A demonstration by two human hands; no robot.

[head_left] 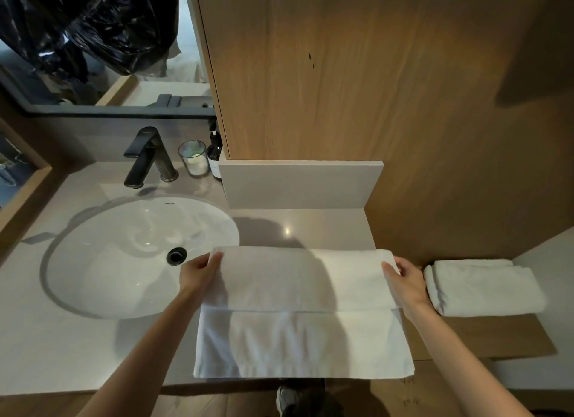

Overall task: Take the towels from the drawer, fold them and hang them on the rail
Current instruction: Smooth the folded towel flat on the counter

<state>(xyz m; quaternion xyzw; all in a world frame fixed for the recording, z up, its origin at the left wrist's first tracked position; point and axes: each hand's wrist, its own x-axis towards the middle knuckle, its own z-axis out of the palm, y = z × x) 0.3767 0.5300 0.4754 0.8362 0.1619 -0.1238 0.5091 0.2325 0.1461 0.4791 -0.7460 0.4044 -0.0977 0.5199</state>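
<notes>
Towel (304,292), white and part-folded, lies flat on the table (62,339) just to the right of the sink (124,261), its far portion doubled over toward us and its near hem reaching the table's front edge. Our left hand (200,270) and right hand (410,278) hold the two ends of the doubled layer, thumbs on top and fingers (216,258) curled round the cloth, each hand gripping its own end. We judge it light, soft and limp: it will sag in the middle if lifted by the ends alone, and it will not slip in a dry grip. The best hold, we think, is where we have it, at the corners of the fold, keeping the cloth taut between the hands so the layers stay square (a loose pinch would let the upper layer slide askew). A second folded towel (484,289) sits on the lower wooden shelf (497,336) just beside our right hand. Neither rail nor drawer is in view.
</notes>
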